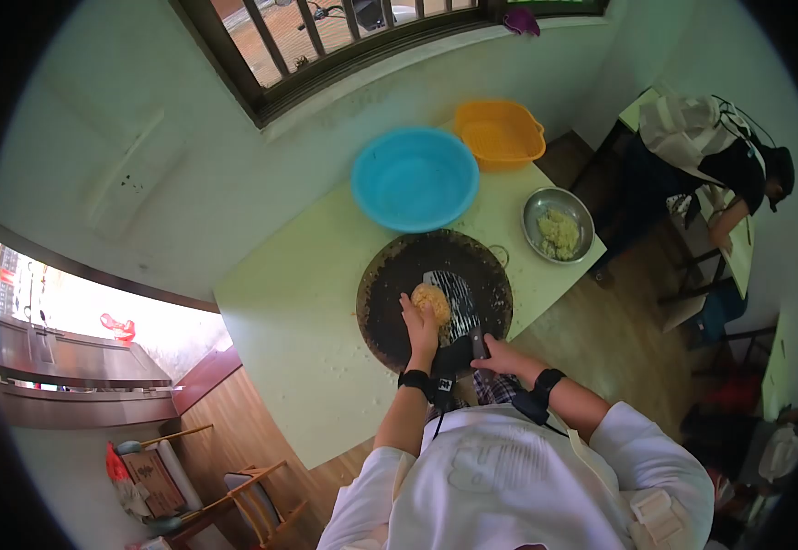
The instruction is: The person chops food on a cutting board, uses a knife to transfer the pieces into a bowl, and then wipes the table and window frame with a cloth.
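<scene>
Left fingers: we see our left hand [420,328] pressed down on the near side of the tan lump [432,300], fingers curled over its edge and holding it in place
Right fingers: our right hand [500,356] is wrapped around the dark handle of the cleaver [457,307]; the grip looks closed, though the fisheye view makes the fingertips hard to read
Lump: it sits near the middle of the round chopping board [390,275], directly beyond our left fingers, touching the blade's left face
Blade axis: the cleaver's long axis runs from our right hand away from us, lying just right of the lump
Nearer hand: the left is on the lump; the right reaches it only through the blade
Board: it rests on the pale green table [298,321]
Beyond: a blue basin [415,179], an orange basin [500,131] and a steel bowl [558,225] of chopped bits stand further off
Another person: at a separate table, well apart
</scene>
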`<state>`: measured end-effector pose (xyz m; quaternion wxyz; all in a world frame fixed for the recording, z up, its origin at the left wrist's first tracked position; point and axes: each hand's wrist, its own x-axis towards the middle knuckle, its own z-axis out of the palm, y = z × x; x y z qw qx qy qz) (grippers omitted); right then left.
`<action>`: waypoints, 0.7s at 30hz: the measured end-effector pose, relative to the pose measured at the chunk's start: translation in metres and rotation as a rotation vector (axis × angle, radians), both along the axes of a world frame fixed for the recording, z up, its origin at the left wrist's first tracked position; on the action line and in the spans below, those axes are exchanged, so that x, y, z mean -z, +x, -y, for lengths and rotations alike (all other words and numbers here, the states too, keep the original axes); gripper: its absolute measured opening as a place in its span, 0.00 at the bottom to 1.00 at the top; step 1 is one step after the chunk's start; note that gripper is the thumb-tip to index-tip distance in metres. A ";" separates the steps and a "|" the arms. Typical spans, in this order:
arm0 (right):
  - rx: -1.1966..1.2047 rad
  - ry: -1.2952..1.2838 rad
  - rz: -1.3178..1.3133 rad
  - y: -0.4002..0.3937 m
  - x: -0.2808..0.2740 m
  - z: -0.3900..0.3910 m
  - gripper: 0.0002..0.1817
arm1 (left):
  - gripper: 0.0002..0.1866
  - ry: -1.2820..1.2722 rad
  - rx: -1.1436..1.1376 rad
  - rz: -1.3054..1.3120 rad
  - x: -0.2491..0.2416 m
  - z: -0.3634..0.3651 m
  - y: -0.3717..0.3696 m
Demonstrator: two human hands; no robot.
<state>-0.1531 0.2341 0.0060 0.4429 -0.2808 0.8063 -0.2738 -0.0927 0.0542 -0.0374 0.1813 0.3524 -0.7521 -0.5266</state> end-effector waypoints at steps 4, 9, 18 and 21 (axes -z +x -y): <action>-0.076 0.021 -0.037 -0.007 0.003 0.007 0.31 | 0.32 0.211 -0.130 -0.152 -0.003 0.002 -0.009; -0.086 0.006 -0.006 -0.009 -0.007 0.013 0.33 | 0.27 0.416 -0.242 -0.289 -0.031 -0.012 -0.009; 0.199 -0.188 0.521 -0.016 -0.006 0.017 0.29 | 0.24 0.558 -0.370 -0.444 -0.023 -0.013 -0.016; 0.138 -0.185 0.390 -0.020 -0.004 0.021 0.27 | 0.26 0.497 -0.344 -0.476 -0.002 -0.014 -0.014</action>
